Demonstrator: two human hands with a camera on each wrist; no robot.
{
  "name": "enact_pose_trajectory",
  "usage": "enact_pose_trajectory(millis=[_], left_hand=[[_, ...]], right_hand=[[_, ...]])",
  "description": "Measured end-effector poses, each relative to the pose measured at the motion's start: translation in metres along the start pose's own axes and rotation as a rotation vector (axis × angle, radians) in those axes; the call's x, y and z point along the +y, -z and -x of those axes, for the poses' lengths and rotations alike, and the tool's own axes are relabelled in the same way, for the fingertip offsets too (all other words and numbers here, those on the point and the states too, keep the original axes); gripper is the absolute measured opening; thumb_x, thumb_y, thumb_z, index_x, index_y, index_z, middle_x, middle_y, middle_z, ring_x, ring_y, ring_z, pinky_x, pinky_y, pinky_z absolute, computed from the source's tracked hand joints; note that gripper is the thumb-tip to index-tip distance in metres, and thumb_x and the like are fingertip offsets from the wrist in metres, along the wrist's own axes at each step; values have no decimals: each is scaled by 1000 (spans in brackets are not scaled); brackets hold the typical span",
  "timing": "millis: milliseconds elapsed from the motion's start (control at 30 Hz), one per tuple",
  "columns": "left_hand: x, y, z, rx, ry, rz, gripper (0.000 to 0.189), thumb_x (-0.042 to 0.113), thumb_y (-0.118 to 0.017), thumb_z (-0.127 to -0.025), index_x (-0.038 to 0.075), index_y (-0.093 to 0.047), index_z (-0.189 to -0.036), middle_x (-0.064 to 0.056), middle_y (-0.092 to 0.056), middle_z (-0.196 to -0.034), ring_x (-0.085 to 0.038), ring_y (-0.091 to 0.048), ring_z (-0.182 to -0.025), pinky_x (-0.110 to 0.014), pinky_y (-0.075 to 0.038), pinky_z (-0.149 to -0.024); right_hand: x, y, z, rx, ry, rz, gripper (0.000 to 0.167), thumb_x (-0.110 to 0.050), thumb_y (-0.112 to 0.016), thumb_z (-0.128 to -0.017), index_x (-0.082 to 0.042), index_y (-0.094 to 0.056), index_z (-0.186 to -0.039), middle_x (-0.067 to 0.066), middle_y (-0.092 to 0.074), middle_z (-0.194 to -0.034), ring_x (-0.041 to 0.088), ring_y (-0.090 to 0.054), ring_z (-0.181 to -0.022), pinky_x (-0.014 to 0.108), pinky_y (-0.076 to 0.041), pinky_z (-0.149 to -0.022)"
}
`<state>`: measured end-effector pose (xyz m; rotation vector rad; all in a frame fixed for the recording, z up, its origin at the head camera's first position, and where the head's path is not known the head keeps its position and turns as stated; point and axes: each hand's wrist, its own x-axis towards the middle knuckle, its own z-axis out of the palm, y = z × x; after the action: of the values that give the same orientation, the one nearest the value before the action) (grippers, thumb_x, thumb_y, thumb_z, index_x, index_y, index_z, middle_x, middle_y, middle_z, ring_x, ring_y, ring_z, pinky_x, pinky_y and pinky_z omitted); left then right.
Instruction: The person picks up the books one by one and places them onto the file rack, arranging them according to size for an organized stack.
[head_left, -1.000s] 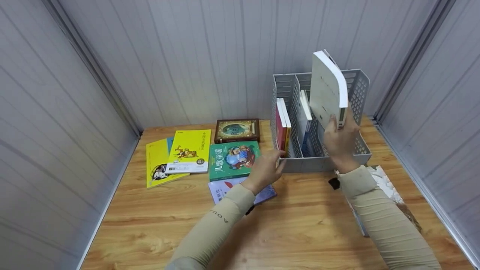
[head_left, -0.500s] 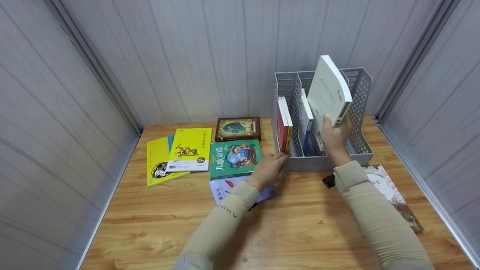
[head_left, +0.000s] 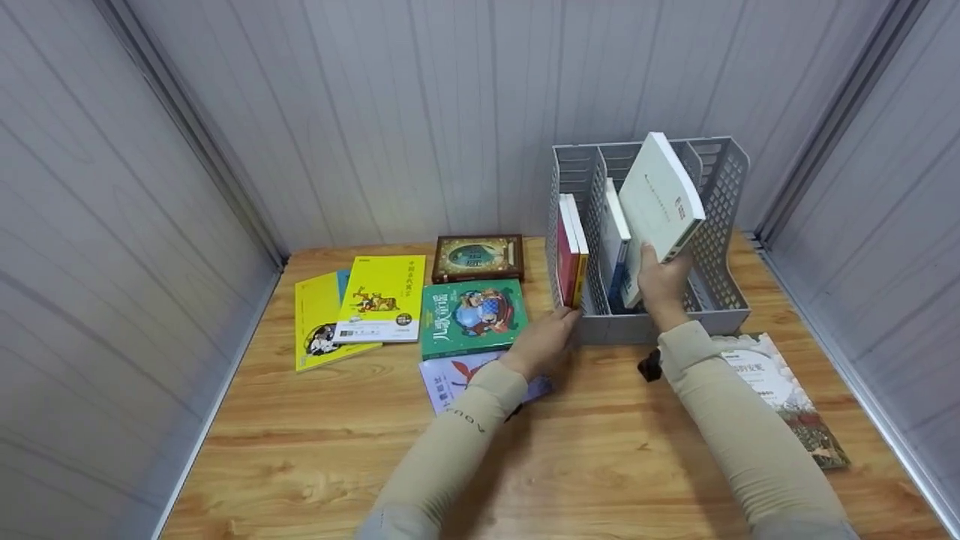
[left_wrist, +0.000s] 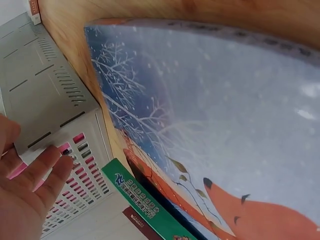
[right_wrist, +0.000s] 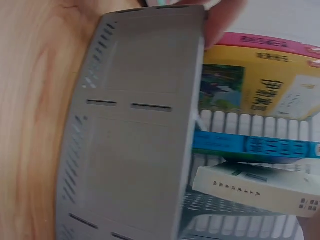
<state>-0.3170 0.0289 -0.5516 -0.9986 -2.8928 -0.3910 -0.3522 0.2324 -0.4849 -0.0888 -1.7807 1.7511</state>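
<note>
My right hand point(head_left: 664, 285) grips a thick white book point(head_left: 660, 191) by its lower part, thumb on the cover. The book leans, its lower end in the middle compartment of a grey file holder point(head_left: 611, 330), beside a thin blue-and-white book point(head_left: 615, 244). In the right wrist view, the white book point(right_wrist: 255, 190) lies next to a blue spine point(right_wrist: 275, 145). My left hand point(head_left: 541, 341) holds the holder's front left corner; its fingers point(left_wrist: 47, 172) lie along the perforated side. Red and yellow books point(head_left: 571, 255) stand in the left compartment.
Left of the holder lie a brown ornate book point(head_left: 478, 257), a green book point(head_left: 476, 319), a purple fox book point(head_left: 454, 379) and yellow books point(head_left: 381, 296). A landscape-cover book point(head_left: 787, 401) lies at the right. Panel walls point(head_left: 480, 112) enclose the wooden table point(head_left: 600, 450).
My right hand has lowered the white book and brought its lower end leftward beside the blue-and-white book. The left hand keeps to the holder's corner.
</note>
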Motion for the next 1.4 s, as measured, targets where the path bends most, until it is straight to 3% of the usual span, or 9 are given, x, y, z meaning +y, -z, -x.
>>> enact_pose_trajectory(millis=[233,667,933,1100,1267,1400], left_hand=[[2,2,-2,24,5,-48,52,-1,-71,-97,6,-62,-148,-9,-68,-137,-27,-72,-120,-38,-61,-102],[3,5,-5,34,25,-16,36,9,-54,-111,7,-66,-145,-9,-72,-135,-25,-74,-117,-35,-62,-101],[5,2,-3,89,6,27,34,22,-48,-117,6,-70,-138,-8,-75,-122,-25,-76,-105,-38,-64,-91],[5,0,-3,126,-9,13,32,23,-50,-116,6,-73,-132,-7,-75,-117,-24,-77,-102,-38,-64,-89],[4,-1,-3,146,-23,-4,29,21,-51,-116,7,-74,-126,-7,-76,-113,-24,-78,-97,-38,-65,-84],[3,0,-4,123,-11,16,30,20,-50,-116,6,-73,-130,-8,-76,-116,-25,-78,-99,-38,-65,-85]], right_hand=[[24,-2,3,-1,-25,57,60,3,-56,-101,7,-40,-159,28,-48,-162,41,-46,-155,43,-36,-132],[51,-7,-3,-65,-123,101,57,7,-53,-103,13,-39,-157,35,-48,-160,47,-47,-153,49,-38,-130],[64,-6,-8,-190,-107,158,59,7,-49,-106,6,-37,-163,27,-47,-165,41,-43,-158,43,-32,-134],[63,-2,-14,-273,-174,260,60,-1,-49,-108,1,-36,-166,26,-45,-168,39,-42,-159,44,-31,-134],[55,7,-20,-422,-240,399,81,5,-48,-93,-4,-28,-171,28,-41,-169,45,-41,-158,55,-32,-133],[48,13,-22,-563,-224,491,96,10,-50,-81,-6,-23,-171,31,-43,-166,50,-51,-141,62,-44,-121]])
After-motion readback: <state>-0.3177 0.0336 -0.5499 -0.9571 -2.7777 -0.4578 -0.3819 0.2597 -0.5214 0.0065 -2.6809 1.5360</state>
